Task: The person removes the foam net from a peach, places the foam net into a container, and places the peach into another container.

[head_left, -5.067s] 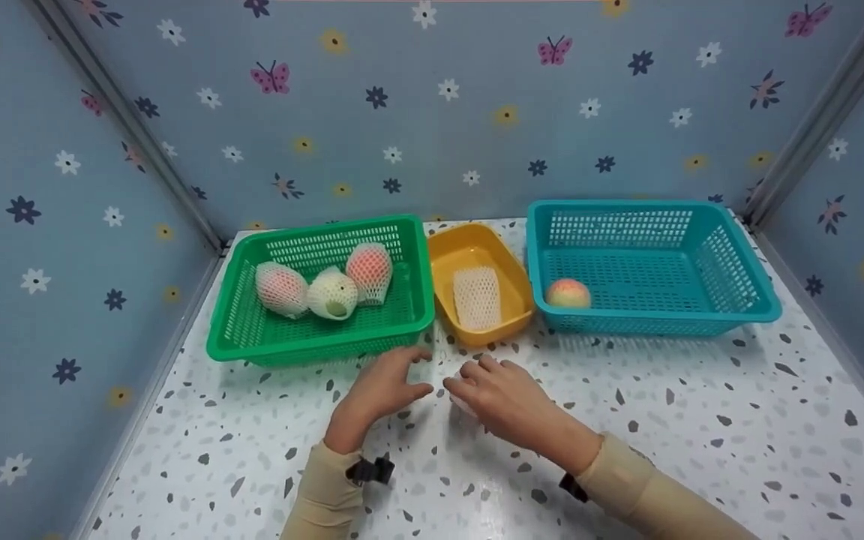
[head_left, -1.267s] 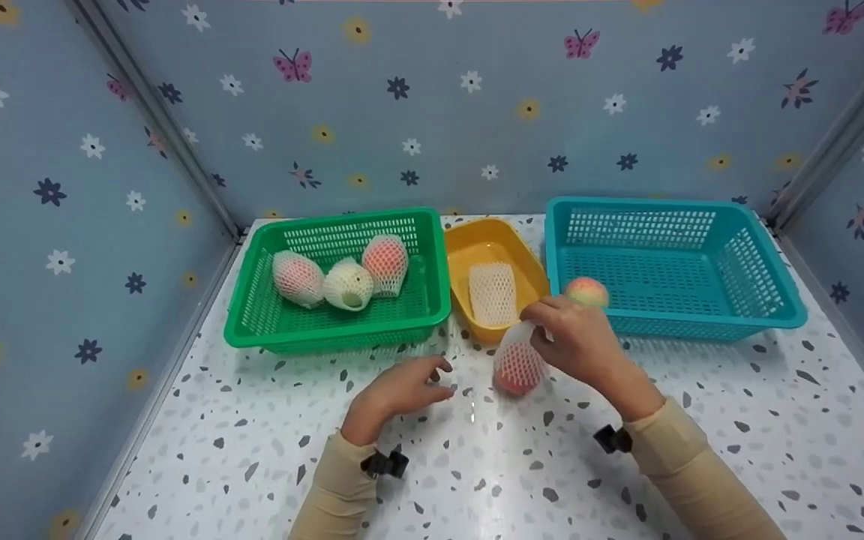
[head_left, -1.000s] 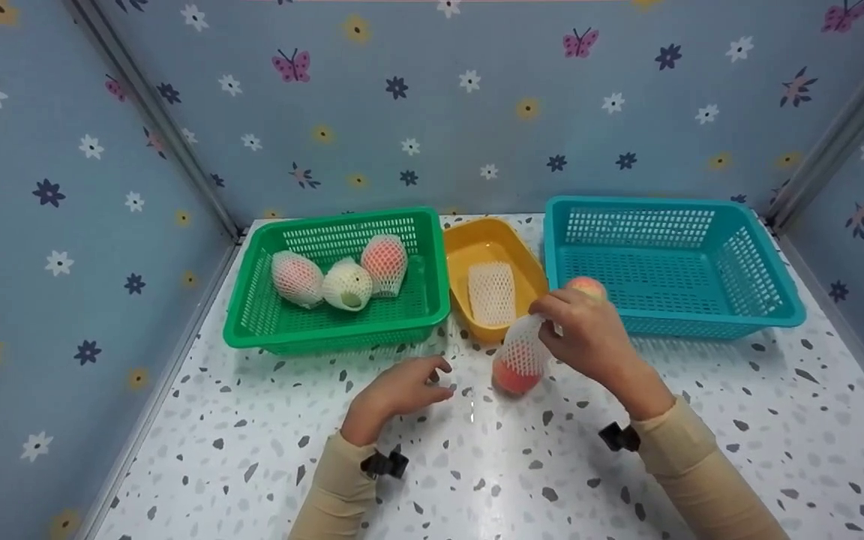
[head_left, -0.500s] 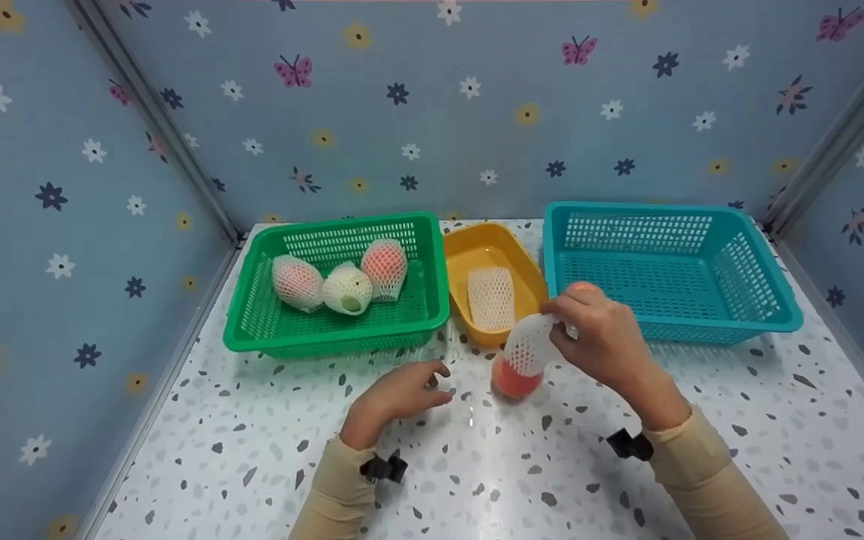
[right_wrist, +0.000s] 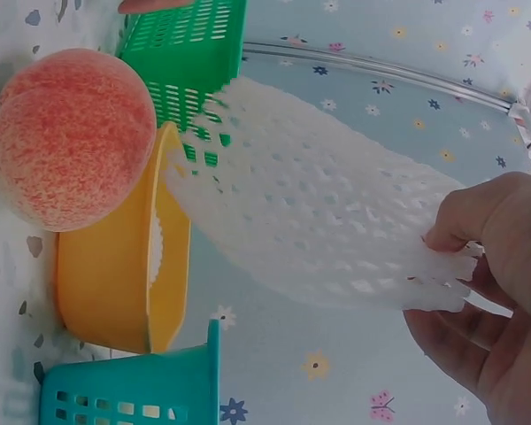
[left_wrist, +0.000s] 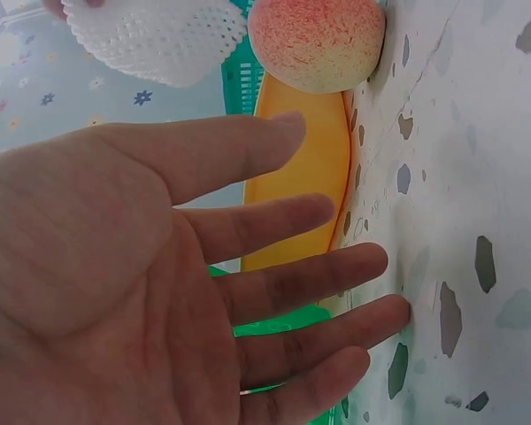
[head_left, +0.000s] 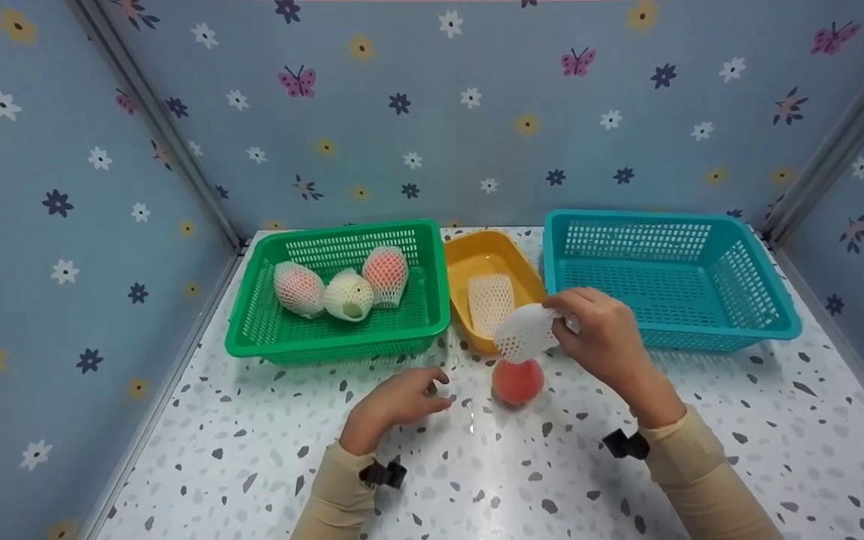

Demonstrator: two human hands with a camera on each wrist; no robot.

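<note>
My right hand point(head_left: 601, 334) pinches one end of a white foam fruit net point(head_left: 526, 333) between thumb and fingers. In the right wrist view the foam net point(right_wrist: 319, 195) hangs away from the fingertips, with nothing inside it. A bare pink peach point(head_left: 518, 382) sits on the table just below the net's lower end, and the right wrist view shows the peach point(right_wrist: 71, 137) whole, off the net. My left hand point(head_left: 397, 402) rests left of the peach, holding nothing. Its fingers are relaxed and spread in the left wrist view, apart from the peach point(left_wrist: 319, 40).
A green basket point(head_left: 338, 349) at the left holds netted fruits point(head_left: 385, 271). The yellow tray point(head_left: 477, 247) in the middle holds another flat foam net point(head_left: 490, 304). A blue basket point(head_left: 672, 217) stands at the right, partly behind my right hand. Flowered walls point(head_left: 432, 135) enclose the speckled table point(head_left: 252, 450).
My right hand has drawn the foam net up off the peach, which now lies bare on the table. Earlier the net covered it. The left hand has stayed nearly still over the last second.
</note>
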